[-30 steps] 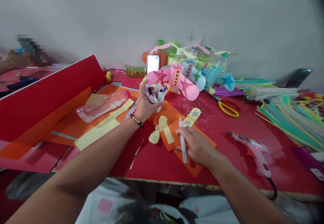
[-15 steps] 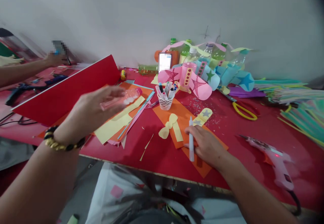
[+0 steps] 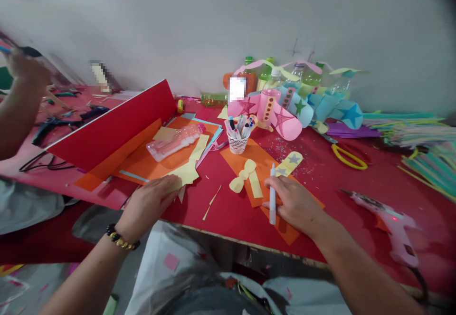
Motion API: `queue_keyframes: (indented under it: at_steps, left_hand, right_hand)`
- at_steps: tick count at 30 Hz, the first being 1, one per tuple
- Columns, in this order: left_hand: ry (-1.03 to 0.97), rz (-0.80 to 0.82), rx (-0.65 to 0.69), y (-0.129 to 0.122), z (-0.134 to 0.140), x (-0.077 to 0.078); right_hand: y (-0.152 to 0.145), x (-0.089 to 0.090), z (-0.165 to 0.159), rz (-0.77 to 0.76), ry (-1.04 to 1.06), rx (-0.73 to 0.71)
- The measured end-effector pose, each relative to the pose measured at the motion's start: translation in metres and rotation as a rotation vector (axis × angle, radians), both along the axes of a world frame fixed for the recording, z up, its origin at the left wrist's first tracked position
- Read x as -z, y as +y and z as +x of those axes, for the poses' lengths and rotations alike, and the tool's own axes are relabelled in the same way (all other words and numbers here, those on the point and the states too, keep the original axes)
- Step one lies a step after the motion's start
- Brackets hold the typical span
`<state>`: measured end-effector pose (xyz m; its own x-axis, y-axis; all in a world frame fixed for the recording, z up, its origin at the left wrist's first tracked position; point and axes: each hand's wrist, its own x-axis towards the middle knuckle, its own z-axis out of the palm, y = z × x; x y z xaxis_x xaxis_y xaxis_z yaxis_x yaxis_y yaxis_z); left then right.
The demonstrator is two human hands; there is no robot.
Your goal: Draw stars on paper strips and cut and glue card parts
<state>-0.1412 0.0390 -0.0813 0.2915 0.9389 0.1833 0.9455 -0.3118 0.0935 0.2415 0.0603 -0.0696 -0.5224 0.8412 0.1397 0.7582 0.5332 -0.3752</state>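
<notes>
My left hand lies at the front edge of a paper stack, its fingers closed on a yellow paper; the thumb is partly hidden. Just beyond it, a clear plastic bottle with a pink cap lies on orange sheets. My right hand grips a white marker, upright in view, above an orange sheet. Left of the marker are a bow-shaped yellow cutout and a yellow strip. Behind it lies a yellow piece with grey stars.
A paper cup of markers stands mid-table before decorated bottles. To the right lie yellow-handled scissors, a glue gun with a red light, and pipe cleaners. A red board separates off another person's hand.
My left hand has come down from over the bottle onto the yellow paper, which has shifted right. My right hand keeps hold of the marker. The other person's hand has moved left.
</notes>
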Motion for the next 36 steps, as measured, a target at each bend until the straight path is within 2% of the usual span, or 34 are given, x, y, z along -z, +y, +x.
queue_keyframes:
  at_steps: [2,6,11,15,18,20,22,25,28,31,34,36]
  left_hand:
    - [-0.017,0.001,-0.046,-0.002,0.004,-0.001]
    - [-0.059,0.034,-0.235,0.005,0.006,-0.008]
    - [-0.343,0.135,-0.384,0.029,0.002,-0.025]
    - [-0.445,0.101,-0.401,0.038,0.008,-0.033]
    - [-0.452,0.186,-0.360,0.034,0.017,-0.031]
    - [-0.382,0.232,-0.337,0.032,0.022,-0.027]
    - [-0.272,0.177,-0.254,0.031,0.025,-0.021]
    - [-0.135,0.020,-0.056,0.028,0.027,-0.014]
    - [-0.141,-0.008,0.033,0.018,0.038,-0.015]
    - [-0.224,-0.012,0.166,0.002,0.068,-0.025]
    - [-0.166,-0.105,0.430,-0.008,0.107,-0.030]
    - [-0.086,-0.148,0.597,-0.007,0.130,-0.026]
  right_hand:
    - [0.000,0.000,0.000,0.017,-0.011,-0.008]
    - [0.000,-0.001,-0.001,0.013,-0.031,0.002]
    - [0.000,-0.001,-0.001,0.013,-0.043,0.010]
    - [-0.001,-0.001,0.000,0.013,-0.036,0.011]
    - [-0.001,-0.001,0.000,-0.006,-0.042,0.022]
    - [-0.001,-0.002,-0.001,0.003,-0.050,0.014]
    - [-0.002,-0.004,-0.002,0.020,-0.057,-0.001]
    - [-0.002,-0.005,-0.002,0.034,-0.055,-0.017]
    - [-0.002,-0.004,0.000,0.047,-0.044,-0.032]
    - [-0.001,-0.003,0.001,0.050,-0.035,-0.039]
    - [-0.002,-0.002,0.002,0.037,-0.031,-0.032]
    - [-0.002,-0.002,0.002,0.024,-0.029,-0.027]
